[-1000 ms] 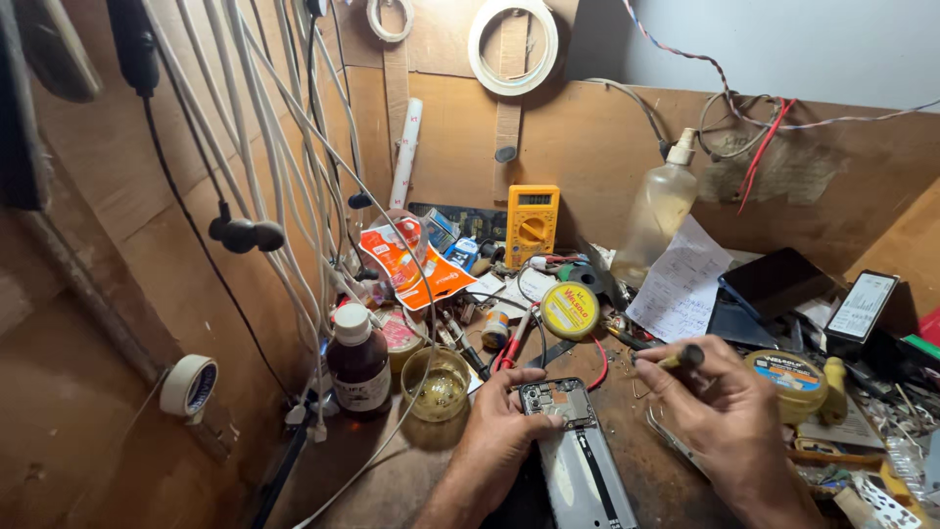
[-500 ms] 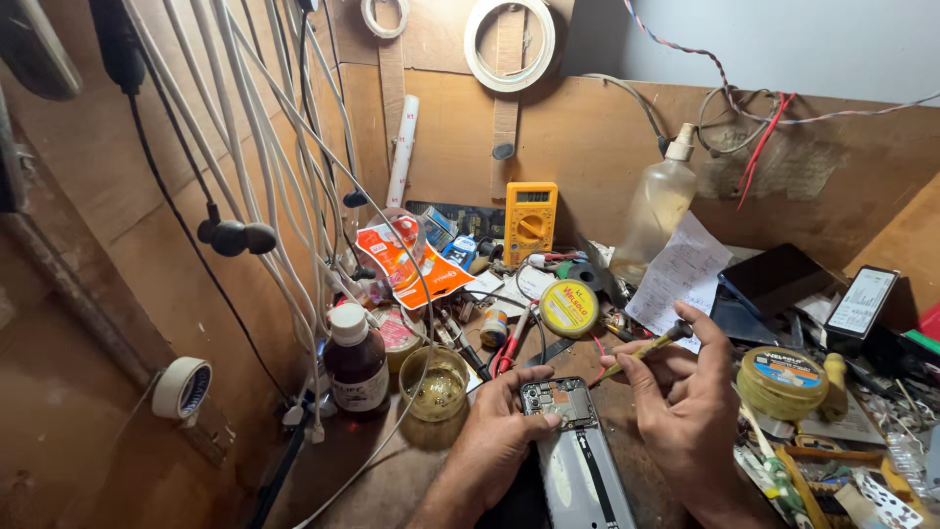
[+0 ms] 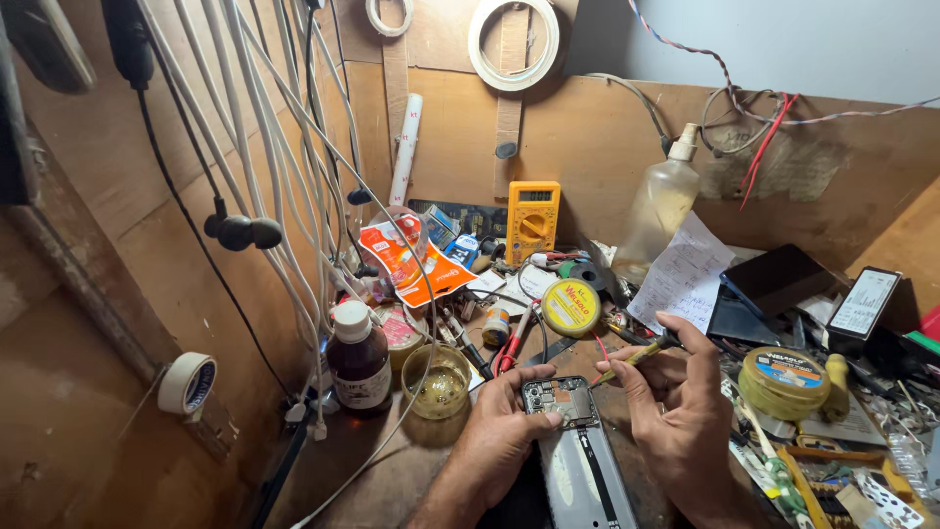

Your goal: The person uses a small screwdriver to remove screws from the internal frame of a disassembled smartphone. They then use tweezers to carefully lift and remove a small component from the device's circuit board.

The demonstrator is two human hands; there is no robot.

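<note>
Far left: a roll of tape (image 3: 186,383) hung on the wooden wall (image 3: 117,294), below dangling white cables (image 3: 284,196) and a black earphone pair (image 3: 240,231); cable tops cut off by the upper edge. Next along: a dark brown bottle (image 3: 358,358) with white cap, standing upright, just beside a small glass cup (image 3: 437,380) with a cable crossing in front. Behind these: an orange packet (image 3: 416,260), partly masked by cables, and a yellow meter (image 3: 533,220) leaning against the back wall.

Centre, low: an opened phone (image 3: 573,446) lying flat on the bench, back cover off, lower end cut off by the bottom edge. Left hand (image 3: 499,431) laid along its left side, thumb pressed on the top left corner, other fingers curled under and mostly hidden; forearm cut off. Just behind the phone: a round yellow tin (image 3: 571,307), red-handled pliers (image 3: 511,348) half buried in clutter.

Right of the phone: right hand (image 3: 681,411) raised above the bench, thumb and forefinger pinching a thin tool (image 3: 641,353), its tip pointing left near the phone's top; tip too small to make out. Remaining fingers folded, partly hidden. Farther right: a spray bottle (image 3: 661,206), a crumpled paper (image 3: 685,279), a round flat tin (image 3: 783,377), a dark phone (image 3: 864,304), then a jumble hard to make out, cropped at the corner.
</note>
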